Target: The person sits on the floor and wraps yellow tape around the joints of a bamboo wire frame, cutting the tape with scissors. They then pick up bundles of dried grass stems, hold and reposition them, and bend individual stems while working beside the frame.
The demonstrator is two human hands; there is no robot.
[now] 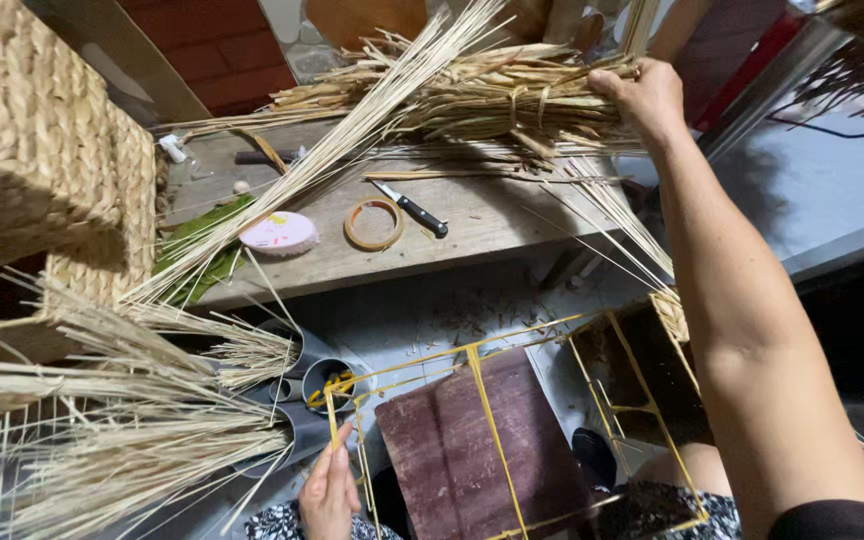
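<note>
My right hand [644, 93] reaches far forward and is closed on a tied bundle of dried straw [492, 100] lying on a wooden bench [472, 225]. My left hand [329, 492] rests low near my lap, its fingers touching a bar of a yellow wire frame [492, 420]. A dark reddish board [472, 450] sits inside that frame. A partly woven strip [670, 312] clings to the frame's far right corner. Long pale reed stalks [352, 140] fan diagonally across the bench.
On the bench lie a black-handled knife [410, 208], a tape ring [373, 224], a pink round tin [279, 233] and green leaves [197, 245]. A woven basket [42, 150] stands at the left, loose straw bundles [122, 440] below it, grey pipes [317, 375] on the floor.
</note>
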